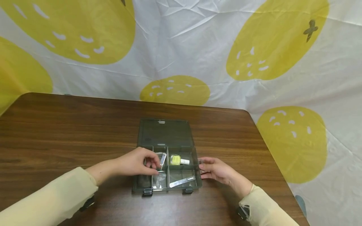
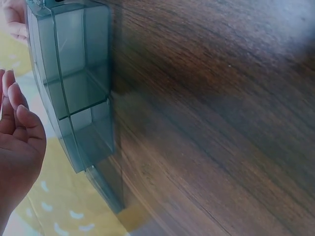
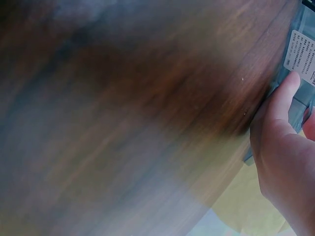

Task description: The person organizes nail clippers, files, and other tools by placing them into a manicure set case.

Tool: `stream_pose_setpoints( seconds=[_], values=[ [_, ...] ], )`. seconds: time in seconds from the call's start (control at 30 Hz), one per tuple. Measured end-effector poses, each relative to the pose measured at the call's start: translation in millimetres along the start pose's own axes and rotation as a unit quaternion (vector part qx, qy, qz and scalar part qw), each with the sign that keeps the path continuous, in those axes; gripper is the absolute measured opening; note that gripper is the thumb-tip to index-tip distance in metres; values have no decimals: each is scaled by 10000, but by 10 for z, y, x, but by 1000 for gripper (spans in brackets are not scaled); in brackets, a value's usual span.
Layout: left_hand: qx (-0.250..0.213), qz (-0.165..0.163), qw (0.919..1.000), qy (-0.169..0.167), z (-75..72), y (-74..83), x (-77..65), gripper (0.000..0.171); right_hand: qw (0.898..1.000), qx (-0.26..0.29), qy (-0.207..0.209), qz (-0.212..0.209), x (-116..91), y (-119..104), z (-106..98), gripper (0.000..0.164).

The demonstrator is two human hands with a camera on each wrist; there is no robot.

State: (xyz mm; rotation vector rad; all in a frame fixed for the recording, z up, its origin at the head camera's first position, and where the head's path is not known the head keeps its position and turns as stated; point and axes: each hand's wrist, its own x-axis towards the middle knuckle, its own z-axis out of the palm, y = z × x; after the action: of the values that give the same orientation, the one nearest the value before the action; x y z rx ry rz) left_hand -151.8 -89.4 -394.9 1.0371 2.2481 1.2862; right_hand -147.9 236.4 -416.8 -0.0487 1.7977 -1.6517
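A smoky, see-through compartment box [image 1: 139,189] lies on the table, its lid [image 1: 166,133] folded back. My left hand [image 1: 141,161] hovers over its left compartments, fingers loosely bent; I see nothing held between them in the left wrist view. Beneath those fingertips is a nail clipper [image 1: 163,159], with a small clear item [image 1: 160,178] nearer me. A bottle of yellow nail polish [image 1: 175,159] with a white cap lies in the upper right compartment, and a nail file [image 1: 182,181] in the lower right one. My right hand [image 1: 216,169] holds the box's right side, thumb against the labelled wall.
The brown wood-grain table [image 1: 70,131] extends around the box. A white cloth [image 1: 181,40] with yellow fruit shapes hangs behind and along the right side. Two dark latches [image 1: 147,192] stick out from the box's front edge.
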Motion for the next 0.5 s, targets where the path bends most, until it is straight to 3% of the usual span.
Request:
stream_pose_setpoints(
  seconds=[0.5],
  values=[
    [121, -55, 9994, 311, -86, -56, -132, 12, 9998, -131, 153, -4, -3, 11, 21, 49]
  ],
)
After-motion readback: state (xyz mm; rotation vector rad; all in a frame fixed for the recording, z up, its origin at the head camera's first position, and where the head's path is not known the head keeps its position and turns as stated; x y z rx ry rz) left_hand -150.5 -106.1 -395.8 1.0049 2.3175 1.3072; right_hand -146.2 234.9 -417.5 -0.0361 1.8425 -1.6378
